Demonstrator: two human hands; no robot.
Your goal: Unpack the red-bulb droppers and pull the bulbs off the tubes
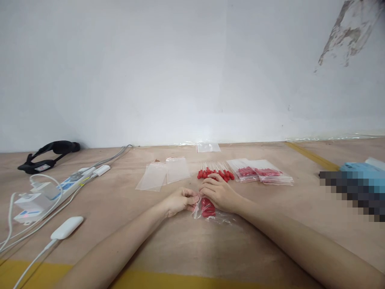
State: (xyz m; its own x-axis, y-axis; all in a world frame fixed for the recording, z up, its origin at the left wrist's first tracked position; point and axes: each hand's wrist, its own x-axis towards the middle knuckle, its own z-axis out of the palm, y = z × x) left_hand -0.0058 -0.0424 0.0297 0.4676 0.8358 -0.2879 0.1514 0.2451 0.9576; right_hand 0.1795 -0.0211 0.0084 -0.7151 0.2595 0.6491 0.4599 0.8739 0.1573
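A small clear bag (207, 210) holding red-capped pieces lay on the surface (186, 245), and both hands met at it. The left hand (180, 200) was closed, its fingertips pinching the bag's near-left edge; the right hand (218, 192) lay curled over the bag's top, fingers pressed down on the plastic. The bag's long axis seemed to run away from the person and slightly to the left, its red contents bunched under the right hand. Both hands touched it, the right covering more of it.

Just beyond the bag lay a loose heap of red-tipped sticks (215, 173), nearest the right hand. To the right of the bag, further back, sat filled bags (260, 172); to its left, empty clear bags (164, 174).

The right palm hid the bag's mouth, so whether it was sealed could not be told. The transparent plastic blurred its outline, and a pixelated patch near the right edge concealed something.
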